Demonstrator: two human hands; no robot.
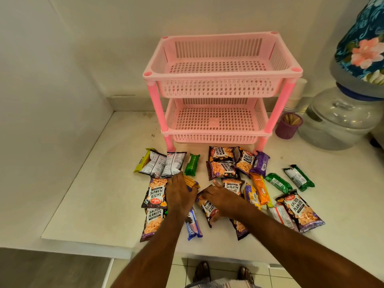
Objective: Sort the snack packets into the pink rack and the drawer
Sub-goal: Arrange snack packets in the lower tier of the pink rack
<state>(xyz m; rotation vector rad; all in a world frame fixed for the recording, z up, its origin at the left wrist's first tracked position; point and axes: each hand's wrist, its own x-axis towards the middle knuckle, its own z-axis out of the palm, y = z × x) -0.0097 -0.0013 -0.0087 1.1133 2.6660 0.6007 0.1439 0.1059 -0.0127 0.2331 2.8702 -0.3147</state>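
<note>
A pink two-tier rack (220,76) stands at the back of the white counter, with nothing in either basket. Several snack packets lie scattered in front of it: salted peanuts packets (223,169), green biscuit packs (192,164) and an Oreo pack (193,224). My left hand (179,196) lies palm down, fingers curled over a yellow and purple biscuit packet (192,182). My right hand (221,199) grips a salted peanuts packet (207,208), its thumb under the packet's edge. No drawer is in view.
A purple cup of sticks (288,126) and a clear water jar (336,123) with a floral cover stand right of the rack. Walls close in the left and back. The counter's front edge (87,241) runs just ahead of my feet.
</note>
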